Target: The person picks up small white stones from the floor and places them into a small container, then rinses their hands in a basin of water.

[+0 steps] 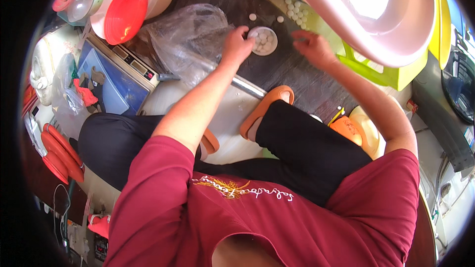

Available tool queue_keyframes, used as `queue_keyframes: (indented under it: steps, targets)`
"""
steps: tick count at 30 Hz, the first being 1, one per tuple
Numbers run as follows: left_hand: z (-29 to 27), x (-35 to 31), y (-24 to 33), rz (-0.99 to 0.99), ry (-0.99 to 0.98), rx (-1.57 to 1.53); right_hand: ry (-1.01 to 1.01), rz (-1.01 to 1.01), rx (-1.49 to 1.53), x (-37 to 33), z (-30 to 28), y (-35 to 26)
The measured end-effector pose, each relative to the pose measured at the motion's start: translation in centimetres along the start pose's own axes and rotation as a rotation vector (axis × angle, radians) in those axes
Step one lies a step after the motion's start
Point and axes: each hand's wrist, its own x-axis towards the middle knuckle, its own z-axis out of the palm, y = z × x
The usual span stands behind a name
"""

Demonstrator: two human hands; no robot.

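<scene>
A small round white dish (pixel 255 49) holding several white balls (pixel 266 40) rests on the dark tabletop. My left hand (pixel 238 46) grips the dish at its left side, thumb and fingers against the rim. To the right of the dish, my right hand (pixel 315 48) hovers with thumb and forefinger apart; nothing shows between them. Two loose white balls, one (pixel 253 17) above the dish and one (pixel 280 19) to its upper right, lie on the table. Beyond my right hand, a cluster of white balls (pixel 296 12) sits on a pale green surface.
A crumpled clear plastic bag (pixel 190 34) lies left of my left hand. A large pinkish-white basin (pixel 396 29) leans over a lime-green stool (pixel 368 71) at right. Stacked tubs with a red lid (pixel 125 14) stand at far left, near a blue-topped scale (pixel 116 76).
</scene>
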Motion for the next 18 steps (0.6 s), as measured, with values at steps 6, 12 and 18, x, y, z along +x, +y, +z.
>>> queue_keyframes:
  steps: [6, 12, 18]
  targets:
    - [0.5, 4.0, 2.0, 0.108, -0.094, 0.151, 0.336, -0.318, 0.587, 6.1, 3.5, 15.4]
    - [1.5, 9.0, -0.1, 0.362, -0.022, 0.236, 0.397, -0.348, 0.995, 7.6, 3.2, 10.3]
    - [3.6, 9.4, 2.9, 0.563, -0.162, 0.551, 0.523, -0.191, 0.106, 10.5, 3.6, 8.8]
